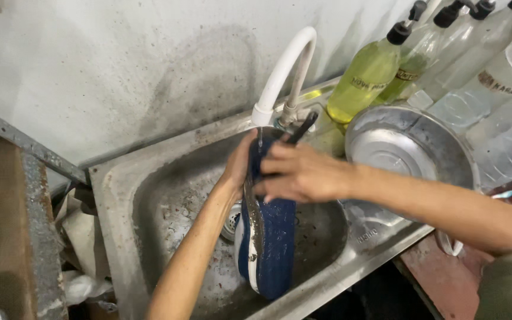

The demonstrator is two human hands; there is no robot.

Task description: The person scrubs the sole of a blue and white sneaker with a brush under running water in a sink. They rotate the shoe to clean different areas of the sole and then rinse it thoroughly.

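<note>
Both hands holding a blue shoe (271, 237) over the steel sink (149, 195): left hand (241, 160) behind it, right hand (300, 175) wrapped over its top. Under the white tap (282, 71), sole up. Further right, a metal bowl (410, 142) and bottles (368, 74).

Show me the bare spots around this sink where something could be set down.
Free: the sink basin floor left of the blue shoe, and the draining ledge in front of the steel bowl. Crowded: the back right corner, packed with bottles, and under the tap, where the left hand and right hand grip the shoe.
</note>
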